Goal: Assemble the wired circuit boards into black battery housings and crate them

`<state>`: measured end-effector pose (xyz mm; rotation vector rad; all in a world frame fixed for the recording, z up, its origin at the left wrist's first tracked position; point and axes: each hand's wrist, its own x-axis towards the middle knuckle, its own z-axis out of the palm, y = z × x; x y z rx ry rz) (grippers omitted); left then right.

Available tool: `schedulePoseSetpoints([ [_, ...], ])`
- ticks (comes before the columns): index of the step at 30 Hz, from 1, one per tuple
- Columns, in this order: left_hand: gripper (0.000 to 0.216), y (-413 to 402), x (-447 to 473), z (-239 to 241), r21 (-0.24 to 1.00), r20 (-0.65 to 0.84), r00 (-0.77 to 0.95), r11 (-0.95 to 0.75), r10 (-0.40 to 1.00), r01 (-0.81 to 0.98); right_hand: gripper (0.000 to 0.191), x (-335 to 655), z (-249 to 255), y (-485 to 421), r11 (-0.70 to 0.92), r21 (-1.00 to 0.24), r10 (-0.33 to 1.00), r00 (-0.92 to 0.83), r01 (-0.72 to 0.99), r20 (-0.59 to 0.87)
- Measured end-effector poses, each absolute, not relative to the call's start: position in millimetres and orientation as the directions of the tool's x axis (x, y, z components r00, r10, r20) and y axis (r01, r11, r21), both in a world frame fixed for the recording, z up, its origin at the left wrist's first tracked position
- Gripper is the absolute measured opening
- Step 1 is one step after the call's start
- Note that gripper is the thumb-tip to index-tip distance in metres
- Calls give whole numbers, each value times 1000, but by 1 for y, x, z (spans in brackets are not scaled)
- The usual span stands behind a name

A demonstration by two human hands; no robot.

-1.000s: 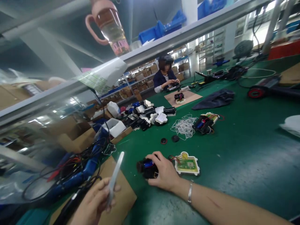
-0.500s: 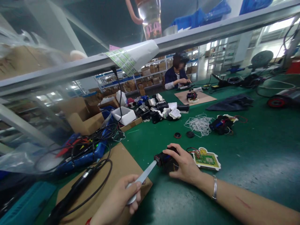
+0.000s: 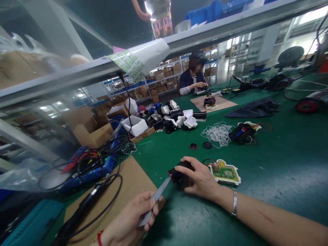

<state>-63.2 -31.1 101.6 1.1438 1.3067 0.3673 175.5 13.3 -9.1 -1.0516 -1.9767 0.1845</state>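
Observation:
Pinched between the fingers of my left hand [image 3: 143, 208] is a flat grey metal blade [image 3: 161, 189], perhaps a pry tool. Its far tip meets the round end of a black cylindrical device [image 3: 179, 176]. My right hand [image 3: 201, 177] is wrapped over that device and holds it against the green table. Red and black wires run from near the device to a green circuit board [image 3: 227, 171] in a white-rimmed housing, just right of my fingers. Two small black round caps, one a ring [image 3: 193, 146] and one a disc [image 3: 207, 145], lie beyond my right hand.
A cardboard sheet [image 3: 120, 194] with a black cabled tool [image 3: 84, 205] lies left. Tangled white cord [image 3: 217, 134] and another wired device [image 3: 243, 132] lie ahead. Several black and white housings [image 3: 176, 118] are piled farther back. A co-worker [image 3: 193, 75] sits across; a shelf crosses overhead.
The blade has turned slightly in my left hand, its face now darker, with the tip still at the device's end. My right hand keeps its grip. The view has shifted slightly.

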Motion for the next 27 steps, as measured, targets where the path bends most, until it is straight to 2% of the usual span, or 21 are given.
schedulePoseSetpoints([
  [2, 28, -30, -65, 96, 737, -438, 282, 161, 854, 657, 70, 177, -6, 13, 615, -510, 762, -288, 601, 581],
  [4, 25, -28, -69, 89, 442, -236, 348, -219, 907, 870, 70, 176, -2, 11, 580, -559, 805, -313, 592, 504],
  [6, 32, -25, -75, 86, 135, -125, 458, -442, 880, 887, 67, 175, 1, 9, 543, -613, 838, -335, 574, 430],
  [7, 37, -24, -76, 87, 58, -117, 485, -482, 867, 874, 65, 173, 2, 7, 523, -641, 852, -333, 562, 403],
  [8, 40, -23, -77, 89, 39, -115, 489, -487, 865, 872, 64, 172, 3, 6, 504, -667, 864, -325, 548, 385],
  [9, 41, -22, -77, 93, 75, -119, 467, -461, 876, 884, 63, 171, 4, 5, 492, -686, 870, -318, 536, 376],
  [11, 36, -20, -73, 101, 250, -192, 379, -329, 905, 911, 63, 170, 6, 3, 493, -696, 869, -317, 521, 379],
  [13, 29, -19, -68, 107, 405, -375, 306, -142, 875, 903, 65, 170, 6, 1, 519, -682, 854, -345, 515, 390],
  [15, 21, -18, -63, 108, 433, -474, 298, -76, 828, 898, 66, 171, 6, 1, 532, -670, 846, -366, 517, 388],
  [17, 17, -17, -62, 105, 344, -369, 347, -220, 862, 913, 65, 172, 6, 3, 512, -683, 858, -353, 521, 374],
  [19, 24, -18, -64, 101, 122, -216, 437, -420, 873, 899, 64, 174, 6, 4, 474, -715, 879, -320, 513, 353],
  [21, 35, -17, -67, 100, -69, -209, 502, -525, 839, 848, 64, 174, 6, 4, 446, -750, 892, -309, 489, 329],
  [23, 41, -16, -67, 103, -93, -238, 498, -529, 834, 843, 64, 174, 7, 3, 428, -774, 899, -308, 467, 312],
  [24, 40, -15, -65, 105, -30, -238, 479, -499, 845, 866, 64, 174, 8, 2, 427, -776, 899, -307, 464, 312],
  [25, 36, -14, -63, 107, 86, -250, 454, -448, 855, 890, 64, 173, 9, 1, 434, -770, 897, -304, 467, 321],
  [27, 27, -12, -58, 110, 426, -362, 376, -207, 853, 881, 65, 173, 10, -1, 473, -738, 880, -309, 482, 361],
])
